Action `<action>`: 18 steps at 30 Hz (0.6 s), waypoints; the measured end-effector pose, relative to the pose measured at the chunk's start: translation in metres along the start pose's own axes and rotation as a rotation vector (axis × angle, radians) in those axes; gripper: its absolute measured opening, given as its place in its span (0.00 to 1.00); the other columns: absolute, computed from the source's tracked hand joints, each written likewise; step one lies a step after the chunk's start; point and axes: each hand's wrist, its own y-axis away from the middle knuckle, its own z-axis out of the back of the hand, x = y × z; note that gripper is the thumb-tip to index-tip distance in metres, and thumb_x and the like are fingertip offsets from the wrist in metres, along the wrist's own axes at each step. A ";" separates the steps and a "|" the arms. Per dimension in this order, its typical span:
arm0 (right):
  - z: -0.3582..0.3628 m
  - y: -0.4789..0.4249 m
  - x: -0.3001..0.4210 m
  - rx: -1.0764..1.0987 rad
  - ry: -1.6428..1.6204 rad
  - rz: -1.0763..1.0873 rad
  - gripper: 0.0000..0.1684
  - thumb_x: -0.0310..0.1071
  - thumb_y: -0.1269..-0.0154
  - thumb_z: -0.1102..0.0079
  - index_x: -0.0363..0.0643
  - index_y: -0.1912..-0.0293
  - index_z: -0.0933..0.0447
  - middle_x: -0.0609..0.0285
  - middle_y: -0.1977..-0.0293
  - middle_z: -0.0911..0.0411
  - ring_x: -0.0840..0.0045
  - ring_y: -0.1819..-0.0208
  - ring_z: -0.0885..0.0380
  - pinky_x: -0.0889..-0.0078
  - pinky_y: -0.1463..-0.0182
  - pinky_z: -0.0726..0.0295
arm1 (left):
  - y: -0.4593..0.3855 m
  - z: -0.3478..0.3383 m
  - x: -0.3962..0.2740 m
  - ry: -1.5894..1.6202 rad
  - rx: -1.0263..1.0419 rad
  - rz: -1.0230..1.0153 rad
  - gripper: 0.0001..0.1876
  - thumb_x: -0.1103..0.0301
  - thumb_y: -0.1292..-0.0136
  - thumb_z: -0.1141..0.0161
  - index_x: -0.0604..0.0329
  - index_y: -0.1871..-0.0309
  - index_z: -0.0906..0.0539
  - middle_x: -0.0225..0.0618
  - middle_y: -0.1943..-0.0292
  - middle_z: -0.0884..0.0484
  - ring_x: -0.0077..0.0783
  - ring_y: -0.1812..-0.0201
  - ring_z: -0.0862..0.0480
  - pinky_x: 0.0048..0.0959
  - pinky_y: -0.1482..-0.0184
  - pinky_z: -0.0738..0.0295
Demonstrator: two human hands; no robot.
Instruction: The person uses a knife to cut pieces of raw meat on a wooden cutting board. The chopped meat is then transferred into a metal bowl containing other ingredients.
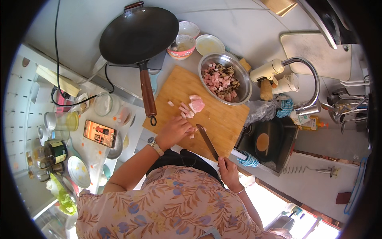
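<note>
On a wooden cutting board (226,119) lie a chunk of raw pink meat (197,104) and several cut meat strips (185,111). My left hand (176,131), with a watch on its wrist, rests on the board's near left part, its fingertips at small meat pieces (192,133); the fingers partly hide what is under them. My right hand (228,171) grips the handle of a kitchen knife (208,142), whose blade tip lies just right of my left fingertips. A steel bowl (247,95) of diced meat and darker brown pieces overlaps the board's far right edge.
A wok (137,35) with a wooden handle reaches over the board's left corner. Bowls (181,53) and a plate (210,44) stand behind. Right are a faucet (316,74) and a sink (268,149). A lit phone (100,133), jars and dishes lie left.
</note>
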 end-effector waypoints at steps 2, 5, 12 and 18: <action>-0.002 0.000 -0.002 -0.002 -0.004 0.020 0.30 0.50 0.19 0.44 0.31 0.69 0.25 0.41 0.79 0.27 0.49 0.77 0.28 0.51 0.69 0.31 | 0.003 -0.005 -0.004 0.004 -0.042 0.039 0.12 0.63 0.40 0.25 0.54 0.58 0.16 0.31 0.62 0.17 0.42 0.55 0.19 0.40 0.50 0.26; -0.002 0.002 0.006 0.008 0.005 0.043 0.30 0.50 0.19 0.44 0.31 0.68 0.25 0.41 0.79 0.27 0.47 0.76 0.28 0.51 0.69 0.30 | 0.005 0.003 -0.010 0.057 -0.009 0.079 0.14 0.64 0.40 0.24 0.56 0.55 0.16 0.36 0.58 0.17 0.44 0.53 0.18 0.42 0.49 0.25; -0.008 -0.002 0.007 0.005 0.030 0.049 0.29 0.50 0.18 0.44 0.31 0.67 0.25 0.42 0.79 0.27 0.49 0.77 0.27 0.51 0.69 0.29 | 0.019 -0.003 -0.013 0.146 -0.054 0.016 0.16 0.68 0.38 0.26 0.59 0.50 0.16 0.39 0.50 0.18 0.45 0.49 0.16 0.39 0.44 0.20; -0.007 -0.002 0.021 -0.001 0.085 0.107 0.28 0.49 0.18 0.45 0.32 0.66 0.25 0.41 0.78 0.25 0.47 0.76 0.25 0.50 0.70 0.28 | 0.026 -0.032 -0.017 0.092 -0.187 0.045 0.12 0.72 0.36 0.28 0.59 0.51 0.15 0.37 0.52 0.16 0.43 0.51 0.15 0.37 0.48 0.17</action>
